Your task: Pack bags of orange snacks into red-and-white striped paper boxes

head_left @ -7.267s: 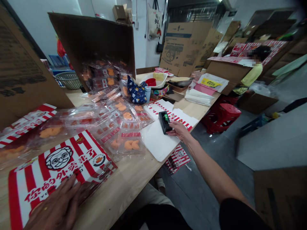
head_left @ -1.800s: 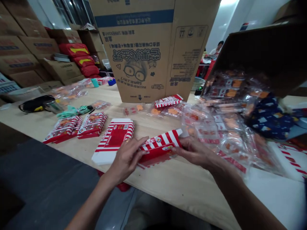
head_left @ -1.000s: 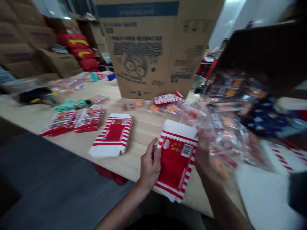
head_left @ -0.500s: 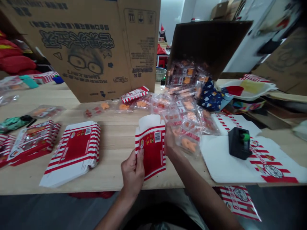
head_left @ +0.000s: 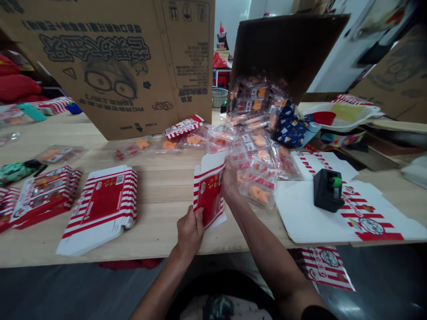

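A red-and-white striped carton (head_left: 210,191) with white end flaps is held upright and tilted between my two hands over the table. My left hand (head_left: 191,226) grips its lower left edge, thumb on the red panel. My right hand (head_left: 229,180) is closed around its right side, with the fingertips hidden behind it. Just beyond lies a heap of clear sachets (head_left: 256,153) with orange pieces inside. To the left rests a stack of flattened striped cartons (head_left: 103,195).
A big cardboard box (head_left: 133,66) stands at the back left. Sachets spill from an open dark box (head_left: 283,53). A black tape dispenser (head_left: 327,190) sits on flat white card sheets (head_left: 293,213) at right. Filled striped boxes (head_left: 43,193) lie far left.
The carton has been turned in my hands, its right side swinging away and a white flap now showing at the bottom. The whole view has shifted slightly.
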{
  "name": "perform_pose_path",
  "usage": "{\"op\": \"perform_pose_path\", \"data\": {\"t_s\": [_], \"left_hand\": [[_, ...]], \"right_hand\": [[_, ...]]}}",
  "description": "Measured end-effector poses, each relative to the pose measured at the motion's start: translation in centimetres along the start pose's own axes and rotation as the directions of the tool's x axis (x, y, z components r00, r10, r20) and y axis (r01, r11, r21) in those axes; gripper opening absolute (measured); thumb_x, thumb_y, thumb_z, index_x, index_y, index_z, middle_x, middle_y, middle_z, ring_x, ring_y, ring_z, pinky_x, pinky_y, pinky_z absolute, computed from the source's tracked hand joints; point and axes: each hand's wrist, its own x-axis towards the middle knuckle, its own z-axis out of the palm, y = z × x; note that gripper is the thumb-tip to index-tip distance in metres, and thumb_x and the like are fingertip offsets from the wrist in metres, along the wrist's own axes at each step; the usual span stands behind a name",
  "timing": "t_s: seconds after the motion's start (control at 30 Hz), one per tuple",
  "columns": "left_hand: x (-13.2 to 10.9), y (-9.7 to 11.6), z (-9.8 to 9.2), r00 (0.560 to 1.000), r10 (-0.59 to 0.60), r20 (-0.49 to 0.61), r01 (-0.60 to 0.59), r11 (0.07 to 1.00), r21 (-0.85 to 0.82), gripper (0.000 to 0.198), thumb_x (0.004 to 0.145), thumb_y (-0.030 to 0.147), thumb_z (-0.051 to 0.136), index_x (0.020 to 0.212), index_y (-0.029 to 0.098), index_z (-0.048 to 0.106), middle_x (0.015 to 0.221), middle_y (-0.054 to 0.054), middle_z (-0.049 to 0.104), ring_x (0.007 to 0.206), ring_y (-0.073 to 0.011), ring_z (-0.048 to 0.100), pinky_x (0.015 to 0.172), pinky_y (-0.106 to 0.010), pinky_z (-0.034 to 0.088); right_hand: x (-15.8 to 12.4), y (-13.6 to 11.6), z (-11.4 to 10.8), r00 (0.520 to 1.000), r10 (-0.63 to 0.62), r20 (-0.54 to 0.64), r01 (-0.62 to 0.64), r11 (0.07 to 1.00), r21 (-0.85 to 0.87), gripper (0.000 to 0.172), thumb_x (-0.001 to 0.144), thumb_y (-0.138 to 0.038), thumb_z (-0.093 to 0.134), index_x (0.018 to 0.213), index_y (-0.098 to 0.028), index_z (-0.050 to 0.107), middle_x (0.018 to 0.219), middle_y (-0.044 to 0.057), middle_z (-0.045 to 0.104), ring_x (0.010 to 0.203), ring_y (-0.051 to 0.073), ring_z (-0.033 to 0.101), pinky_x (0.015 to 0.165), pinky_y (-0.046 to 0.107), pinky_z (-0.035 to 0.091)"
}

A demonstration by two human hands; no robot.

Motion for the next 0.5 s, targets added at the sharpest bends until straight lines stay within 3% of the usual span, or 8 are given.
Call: {"op": "perform_pose_path", "data": {"t_s": [0.07, 0.13, 0.2, 0.23, 0.27, 0.33, 0.4, 0.5], "left_hand": [[-0.1, -0.2, -0.5, 0.99, -0.135, 0.044, 0.138, 0.987, -0.082, 0.036, 0.102, 0.04, 0.042, 0.081, 0.018, 0.061, 0.052, 0.003, 0.053, 0.043, -0.0114, 0.047, 0.048, -0.022, 0.04], [0.3, -0.3, -1.4, 0.943, -0.286, 0.171, 0.315, 0.933, -0.175, 0.039, 0.102, 0.046, 0.042, 0.089, 0.017, 0.065, 0.058, 0.001, 0.06, 0.049, -0.013, 0.054, 0.05, -0.022, 0.043], [1.1, -0.7, -2.2, 0.892, -0.361, 0.27, 0.426, 0.872, -0.242, 0.042, 0.099, 0.052, 0.048, 0.117, 0.018, 0.066, 0.091, -0.005, 0.075, 0.077, -0.0174, 0.068, 0.064, -0.023, 0.052], [1.6, -1.0, -2.5, 0.885, -0.38, 0.27, 0.447, 0.855, -0.261, 0.049, 0.098, 0.053, 0.051, 0.133, 0.02, 0.059, 0.116, -0.009, 0.073, 0.099, -0.0199, 0.069, 0.077, -0.025, 0.055], [2.2, -1.4, -2.6, 0.887, -0.397, 0.237, 0.453, 0.849, -0.274, 0.056, 0.097, 0.053, 0.053, 0.144, 0.023, 0.05, 0.138, -0.01, 0.063, 0.12, -0.0216, 0.063, 0.09, -0.027, 0.054], [3.0, -1.9, -2.4, 0.886, -0.432, 0.167, 0.463, 0.832, -0.304, 0.062, 0.097, 0.053, 0.053, 0.152, 0.026, 0.042, 0.156, -0.008, 0.047, 0.139, -0.0225, 0.049, 0.105, -0.029, 0.047], [3.4, -2.1, -1.8, 0.848, -0.488, 0.206, 0.529, 0.759, -0.379, 0.061, 0.096, 0.053, 0.054, 0.151, 0.028, 0.043, 0.149, -0.009, 0.054, 0.13, -0.0228, 0.057, 0.102, -0.032, 0.05], [3.1, -2.0, -0.6, 0.765, -0.588, 0.263, 0.627, 0.586, -0.513, 0.068, 0.091, 0.052, 0.063, 0.151, 0.029, 0.039, 0.108, -0.004, 0.071, 0.086, -0.0176, 0.07, 0.077, -0.029, 0.057]], "right_hand": [[-0.8, -0.3, -0.2, 0.999, -0.03, -0.029, 0.029, 0.998, -0.048, 0.038, 0.094, -0.056, 0.041, 0.087, -0.023, 0.057, 0.079, 0.004, 0.066, 0.081, 0.023, 0.061, 0.068, 0.032, 0.046], [-2.2, -0.2, -0.8, 0.994, -0.102, -0.04, 0.096, 0.989, -0.115, 0.029, 0.093, -0.046, 0.047, 0.109, -0.023, 0.058, 0.106, 0.009, 0.069, 0.106, 0.025, 0.062, 0.087, 0.036, 0.048], [-4.0, 0.4, -1.7, 0.983, -0.184, 0.012, 0.182, 0.96, -0.211, 0.036, 0.093, -0.037, 0.048, 0.127, -0.024, 0.052, 0.131, 0.011, 0.062, 0.125, 0.025, 0.055, 0.103, 0.039, 0.042], [-5.0, 1.0, -2.1, 0.976, -0.204, 0.074, 0.216, 0.943, -0.252, 0.039, 0.094, -0.034, 0.047, 0.132, -0.024, 0.05, 0.136, 0.011, 0.059, 0.128, 0.025, 0.053, 0.107, 0.04, 0.04], [-5.9, 1.6, -2.5, 0.969, -0.198, 0.15, 0.234, 0.931, -0.28, 0.04, 0.095, -0.033, 0.045, 0.133, -0.024, 0.051, 0.137, 0.011, 0.059, 0.126, 0.026, 0.055, 0.107, 0.041, 0.04], [-7.2, 2.9, -3.3, 0.957, -0.113, 0.266, 0.189, 0.941, -0.282, 0.038, 0.095, -0.034, 0.044, 0.13, -0.024, 0.056, 0.124, 0.009, 0.066, 0.111, 0.026, 0.062, 0.1, 0.041, 0.044], [-7.8, 3.9, -4.0, 0.957, -0.019, 0.289, 0.097, 0.961, -0.258, 0.036, 0.093, -0.035, 0.045, 0.123, -0.024, 0.061, 0.108, 0.007, 0.07, 0.096, 0.025, 0.065, 0.09, 0.04, 0.048], [-7.5, 4.5, -5.2, 0.958, 0.046, 0.282, 0.02, 0.974, -0.227, 0.03, 0.092, -0.038, 0.046, 0.11, -0.023, 0.065, 0.099, 0.004, 0.069, 0.089, 0.023, 0.064, 0.082, 0.036, 0.049]]}}
